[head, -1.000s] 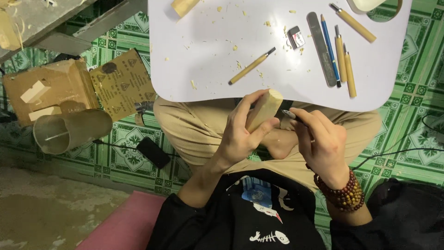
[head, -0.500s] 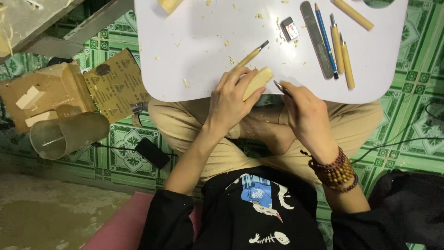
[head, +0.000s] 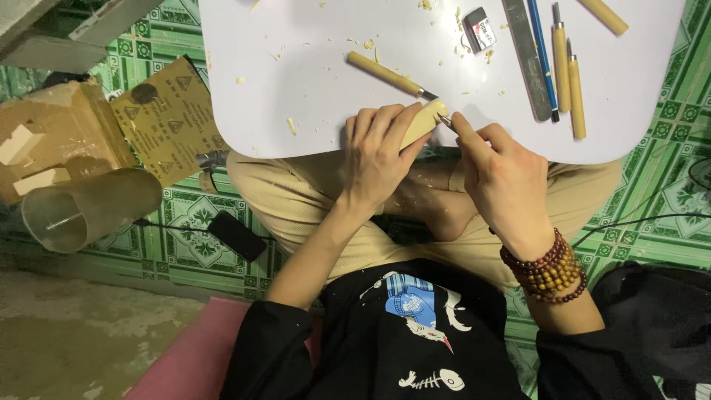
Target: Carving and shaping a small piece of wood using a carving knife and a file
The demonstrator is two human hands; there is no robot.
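My left hand (head: 379, 152) wraps around a pale wooden block (head: 425, 121) and holds it at the near edge of the white table (head: 296, 81). My right hand (head: 498, 172) pinches a small carving tool (head: 444, 120) whose metal tip touches the block's upper end. A wooden-handled carving knife (head: 386, 73) lies on the table just above my left hand. Wood shavings are scattered over the tabletop.
At the table's far right lie a metal file (head: 527, 52), a blue pencil (head: 543, 55), two wooden-handled tools (head: 569, 74) and an eraser (head: 483, 28). On the green tiled floor to the left are a cardboard box (head: 52, 137), sandpaper sheets (head: 170, 122), a clear plastic cup (head: 85, 210) and a black device (head: 235, 235).
Both hands have lifted the block from over my lap up to the table's near edge, next to the lying knife. The tool tip now rests on the block's end.
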